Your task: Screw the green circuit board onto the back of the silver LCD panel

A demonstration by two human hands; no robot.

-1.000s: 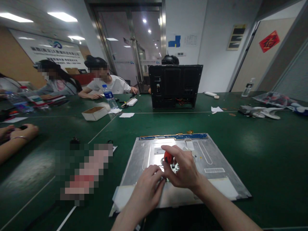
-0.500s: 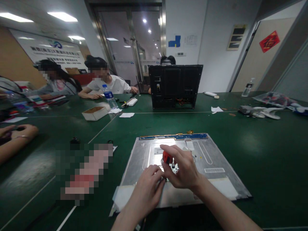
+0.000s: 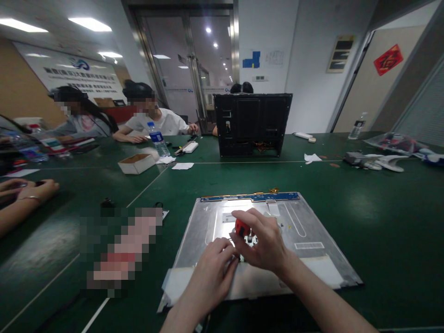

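Note:
A flat silver display panel (image 3: 277, 277) lies back side up on the table, with a narrow blue circuit board (image 3: 277, 197) along its far edge. Over its middle, my right hand (image 3: 265, 240) is closed, thumb and fingers gripping a red-and-black screwdriver (image 3: 242, 227) by its handle. The tip is hidden behind my hand. A small circuit board (image 3: 250, 239) partly shows under the fingers. My left hand (image 3: 217, 263) rests on the panel just left of it, fingertips pressed together by the small board. What they hold, if anything, is hidden.
A black monitor housing (image 3: 253, 125) stands beyond the panel. An open small box (image 3: 137, 163), a water bottle (image 3: 158, 140) and paper scraps (image 3: 183, 166) lie far left. Another person's hands (image 3: 36, 190) are at the left edge. Cables and a grey adapter (image 3: 357, 159) sit at right.
My right hand and the screwdriver have shifted very slightly; my left hand stays in place. The other person's hands at the left have moved a little to the right.

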